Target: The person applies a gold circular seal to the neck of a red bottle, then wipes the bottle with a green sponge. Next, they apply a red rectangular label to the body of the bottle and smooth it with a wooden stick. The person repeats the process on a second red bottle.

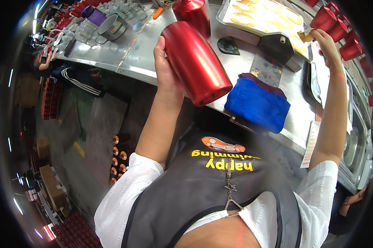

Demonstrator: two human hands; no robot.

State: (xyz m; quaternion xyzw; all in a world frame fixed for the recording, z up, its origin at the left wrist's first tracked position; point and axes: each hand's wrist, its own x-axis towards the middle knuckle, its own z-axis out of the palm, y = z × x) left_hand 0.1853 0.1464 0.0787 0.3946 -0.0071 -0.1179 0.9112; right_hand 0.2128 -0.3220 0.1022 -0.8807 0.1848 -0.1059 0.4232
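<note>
My left hand (167, 66) grips a shiny red metal bottle (196, 63) from its side, its base tilted towards me. At the far right, my right hand (326, 46) pinches a small gold-brown decal or film piece (306, 36) at the edge of a lit white tray (222, 14), where several similar gold patterned pieces lie. Between the hands, a folded blue cloth (257, 104) with a maroon cloth (264, 82) behind it sits at the table's front edge. A black angled block (276, 48) stands beside the tray. A dark flat scraper-like piece (228, 46) lies left of it.
Another red metal bottle (194, 15) stands behind the held one. On the steel table (140, 59), a metal pot (112, 27), a purple container (93, 15) and glassware are at left. Several red vessels (329, 23) stand at upper right. Other people are at far left and lower right.
</note>
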